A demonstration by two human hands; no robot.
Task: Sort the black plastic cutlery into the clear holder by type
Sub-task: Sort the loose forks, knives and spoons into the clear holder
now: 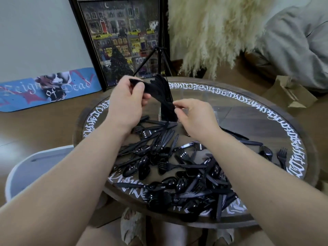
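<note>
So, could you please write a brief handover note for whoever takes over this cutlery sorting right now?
Left hand grips a bundle of black cutlery above the clear holder.
Right hand pinches at the pieces standing in the holder.
Done: one compartment holds a batch of upright pieces; type hard to tell.
Left: the mixed pile of forks, spoons and knives on the round table, plus a few stray forks at the right.

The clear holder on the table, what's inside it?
The clear holder has black cutlery standing in one compartment, tops fanning out above the rim. The left hand grips the upper ends, hiding them. Which type they are I cannot tell.
</note>
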